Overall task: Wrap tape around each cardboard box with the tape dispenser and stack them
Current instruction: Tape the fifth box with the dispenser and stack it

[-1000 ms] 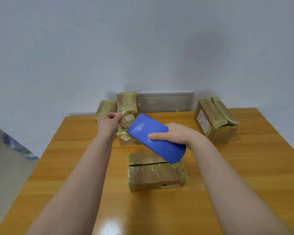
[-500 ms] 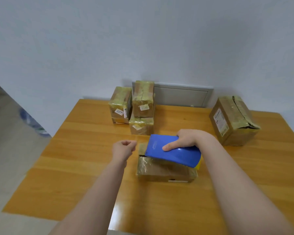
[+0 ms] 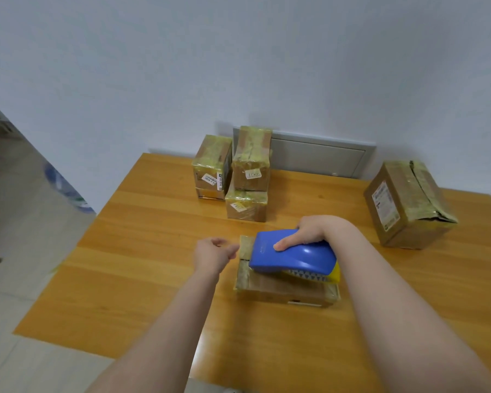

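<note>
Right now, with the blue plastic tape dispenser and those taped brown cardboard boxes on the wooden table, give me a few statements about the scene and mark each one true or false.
1. The right hand grips the blue plastic tape dispenser. True.
2. The dispenser lies on the bare wooden table. False: it sits on top of the flat taped cardboard box nearest the person.
3. At the table's far edge, one small taped box sits on top of a second small box. True.
4. The large brown cardboard box stands on the table's left side. False: it stands on the right side, apart from the others.
5. The left hand rests on the small stack. False: it hovers, fingers curled, beside the flat box's left end.
</note>
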